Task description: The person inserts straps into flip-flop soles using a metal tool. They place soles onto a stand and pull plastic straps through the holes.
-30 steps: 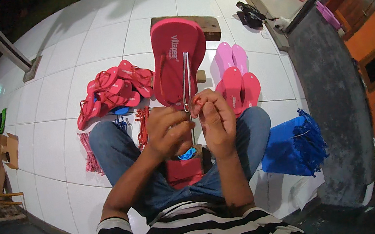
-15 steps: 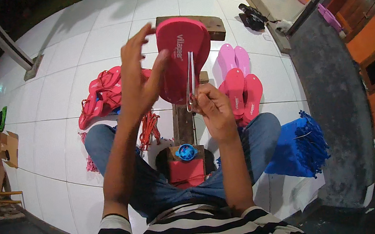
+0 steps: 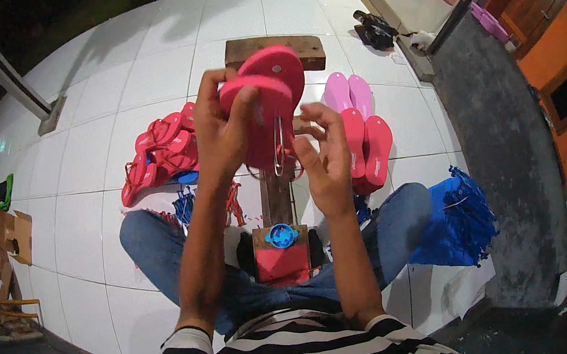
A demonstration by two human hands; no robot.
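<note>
In front of me my left hand grips a pair of red flip-flop soles, fingers behind and thumb on the front face. The second sole shows behind the first, with a pale round spot near its top. A thin, shiny metal tool, long and doubled like a needle or tongs, sits against the lower part of the front sole; whether it passes through is unclear. Close to its right, my right hand has its fingers spread and holds nothing visible. Dark thin loops show at the soles' lower end.
A wooden bench runs beneath the soles toward me. On its near end sit a blue cup and red pad. Red flip-flops lie left; red soles, pink soles and blue straps lie right.
My left hand has closed round the soles, which have tilted so two now show. My right hand has let go of the metal tool and opened; the tool stays at the sole.
</note>
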